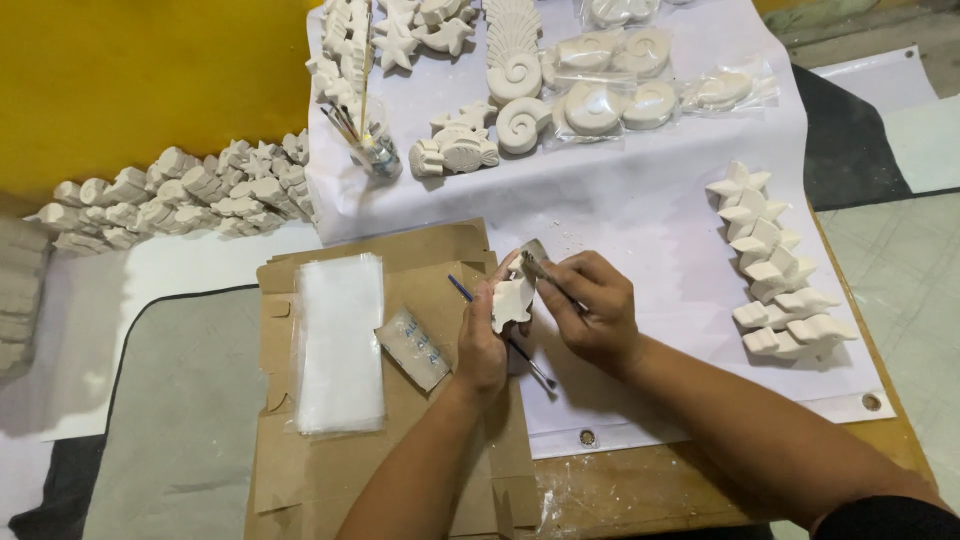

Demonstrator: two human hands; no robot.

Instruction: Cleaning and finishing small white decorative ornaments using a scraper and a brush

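The left hand (482, 345) has its grip closed around a white figure (511, 303) above the cardboard (420, 420), near the bench's (640, 490) front edge. The right hand (592, 308) pinches a blade (533, 258) at the figure's top. A brush (530, 365) lies beneath; bare white sheet (650, 215) lies beyond.

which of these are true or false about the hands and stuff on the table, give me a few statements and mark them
1. The left hand holds a small white plaster figure. True.
2. The right hand is empty. False: it holds a thin tool against the figure.
3. A stack of clear plastic bags lies on the brown cardboard. True.
4. The jar of brushes stands on the cardboard. False: it stands on the white sheet, further back.
5. A row of white star and fish shapes lies to the right of the hands. True.
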